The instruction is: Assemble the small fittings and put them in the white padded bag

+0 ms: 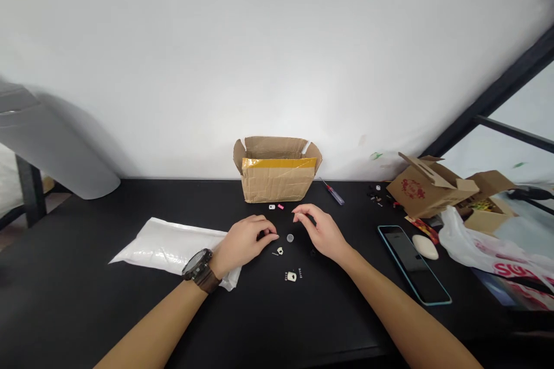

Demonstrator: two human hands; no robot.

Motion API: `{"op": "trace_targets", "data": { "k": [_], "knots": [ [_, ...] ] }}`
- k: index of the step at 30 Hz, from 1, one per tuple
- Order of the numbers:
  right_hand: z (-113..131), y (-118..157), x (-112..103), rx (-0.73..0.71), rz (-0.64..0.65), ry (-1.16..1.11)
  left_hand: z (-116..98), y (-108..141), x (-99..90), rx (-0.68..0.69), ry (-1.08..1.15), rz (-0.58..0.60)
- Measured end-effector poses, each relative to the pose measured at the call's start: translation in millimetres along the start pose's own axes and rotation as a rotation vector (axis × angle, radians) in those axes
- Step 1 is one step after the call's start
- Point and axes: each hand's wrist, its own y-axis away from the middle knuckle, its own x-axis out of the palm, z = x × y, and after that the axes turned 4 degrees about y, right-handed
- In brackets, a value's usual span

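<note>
Facing each other over black table [78, 311]: left hand [241, 245], right hand [325, 234], both fingers-to-thumb narrow; can't tell if holding anything. Grey round disc [290, 238] between them, just right of left thumb; cream piece [280, 251] nearer, slightly left.

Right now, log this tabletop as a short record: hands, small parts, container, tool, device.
Left hand: fingers curled; grip unclear
Right hand: fingers bent; grip unclear
Between hands: round grey disc
Near box: small white piece, pink piece
Container: open cardboard box
Tool: screwdriver, right of box
Device: phone, far right of hands
</note>
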Motion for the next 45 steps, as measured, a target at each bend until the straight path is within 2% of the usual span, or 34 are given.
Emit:
{"op": "trace_targets", "data": {
  "k": [7, 12, 26, 30, 39, 45],
  "knots": [
    [1.2, 0.6, 1.9, 0.015, 0.001, -0.037, -0.2, 1.3, 0.5, 0.009, -0.004, -0.004],
    [2.2, 0.7, 3.2, 0.004, 0.056, -0.088, -1.1, 1.5, -0.6, -0.001, 0.004, 0.000],
    [7.6, 2.5, -0.9, -0.092, 0.022, 0.033, -1.3, 0.2, -0.1, 0.017, 0.001, -0.008],
    [4.2, 3.1, -0.6, -0.076, 0.005, 0.039, 0.0, 0.1, 0.6, 0.022, -0.002, -0.008],
    [3.6, 1.8, 3.1, -0.039, 0.081, -0.046, -2.4, 1.4, -1.7, 0.015, 0.005, 0.001],
    [1.8, 0.8, 2.7, -0.035, 0.053, 0.028, 1.3, 0.3, 0.6, 0.000, 0.000, -0.004]
  ]
}}
